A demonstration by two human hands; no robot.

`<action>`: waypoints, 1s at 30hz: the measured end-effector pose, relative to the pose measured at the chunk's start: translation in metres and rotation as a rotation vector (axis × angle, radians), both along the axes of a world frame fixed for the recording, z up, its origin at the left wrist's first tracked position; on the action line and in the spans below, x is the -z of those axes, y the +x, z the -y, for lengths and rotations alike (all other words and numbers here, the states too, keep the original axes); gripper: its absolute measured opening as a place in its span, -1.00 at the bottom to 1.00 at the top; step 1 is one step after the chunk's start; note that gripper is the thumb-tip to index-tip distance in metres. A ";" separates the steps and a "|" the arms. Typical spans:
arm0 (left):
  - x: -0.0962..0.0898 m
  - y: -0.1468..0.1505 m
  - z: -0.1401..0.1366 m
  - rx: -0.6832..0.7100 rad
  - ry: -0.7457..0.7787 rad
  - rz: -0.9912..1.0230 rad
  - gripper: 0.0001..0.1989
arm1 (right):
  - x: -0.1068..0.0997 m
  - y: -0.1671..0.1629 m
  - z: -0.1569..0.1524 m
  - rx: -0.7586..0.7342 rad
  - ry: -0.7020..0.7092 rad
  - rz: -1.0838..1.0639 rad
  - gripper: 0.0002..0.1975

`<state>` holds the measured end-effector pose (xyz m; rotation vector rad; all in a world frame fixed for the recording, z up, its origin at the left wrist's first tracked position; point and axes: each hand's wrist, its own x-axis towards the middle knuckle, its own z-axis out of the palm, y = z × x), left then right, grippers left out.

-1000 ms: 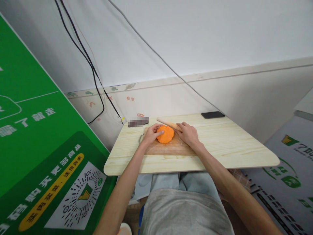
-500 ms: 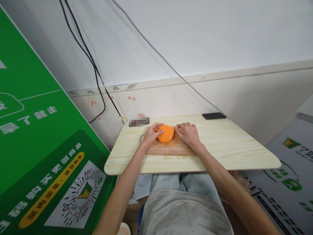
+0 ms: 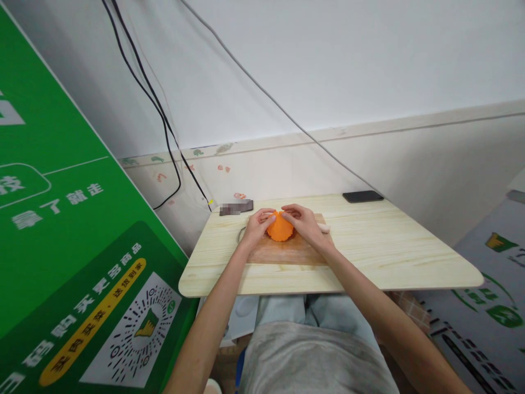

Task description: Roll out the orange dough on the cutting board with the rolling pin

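Observation:
A soft orange piece of dough (image 3: 280, 229) with a ragged lower edge is between my hands, above the wooden cutting board (image 3: 283, 257). My left hand (image 3: 257, 227) pinches its upper left edge between thumb and fingers. On the other side, my right hand (image 3: 304, 223) grips the upper right edge the same way. The dough's upper rim looks drawn in between the two thumbs. Just right of my right hand, the pale rounded end of a rod (image 3: 324, 228) shows on the board; the hand covers part of it.
The board rests on a light wooden table (image 3: 381, 257). A black phone (image 3: 363, 196) lies at the back right and a dark, partly blurred flat object (image 3: 246, 206) at the back left. A metal ring (image 3: 240, 235) sits at the board's left side. A green panel (image 3: 61, 164) stands left.
My right hand has moved left onto the dough and grips it. The dough has gone from a round disc to a fan-like shape with its upper edge drawn in. The pale rod end came into view.

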<state>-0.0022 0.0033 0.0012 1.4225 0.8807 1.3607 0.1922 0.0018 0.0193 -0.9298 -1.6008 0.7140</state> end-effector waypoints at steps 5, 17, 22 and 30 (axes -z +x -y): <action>0.003 0.001 0.000 0.000 0.008 0.011 -0.53 | 0.006 0.000 0.011 -0.007 0.010 -0.051 -0.77; 0.001 0.001 -0.003 -0.065 0.084 -0.038 -0.68 | 0.003 -0.006 0.019 0.011 0.091 0.026 -0.84; -0.003 0.001 0.000 -0.061 0.088 -0.061 -0.70 | 0.005 -0.005 0.019 0.001 0.094 0.028 -0.84; -0.004 -0.001 0.003 -0.013 0.107 -0.133 -0.68 | 0.005 -0.006 0.020 -0.012 0.102 0.032 -0.83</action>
